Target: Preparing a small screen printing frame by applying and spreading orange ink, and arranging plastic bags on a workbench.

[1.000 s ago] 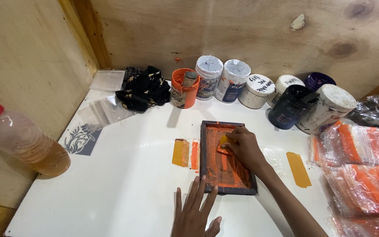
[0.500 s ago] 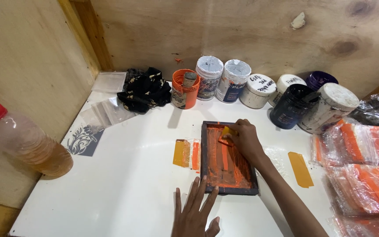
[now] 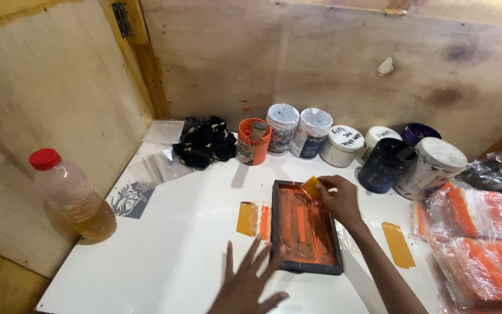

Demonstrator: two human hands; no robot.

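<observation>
A small dark-framed printing screen [image 3: 305, 231] covered in orange ink lies on the white table [image 3: 164, 261]. My right hand [image 3: 338, 200] holds a small yellow squeegee card [image 3: 311, 187] at the screen's far edge. My left hand [image 3: 248, 284] hovers with fingers spread at the frame's near left corner, its fingertips beside or just touching the frame. Yellow and orange strips [image 3: 253, 218] stick out from under the screen's left side.
Several paint tubs [image 3: 344, 145] and an orange cup [image 3: 253, 141] line the back wall. A black cloth [image 3: 204, 141] and clear bags [image 3: 158, 168] sit at back left. A red-capped bottle [image 3: 72, 196] stands left. Bagged orange pieces [image 3: 477, 227] pile at right; a yellow strip [image 3: 397, 244] lies near them.
My right hand has slid the yellow card up the screen from its middle to the far edge. My left hand has lifted slightly, fingers spread wider.
</observation>
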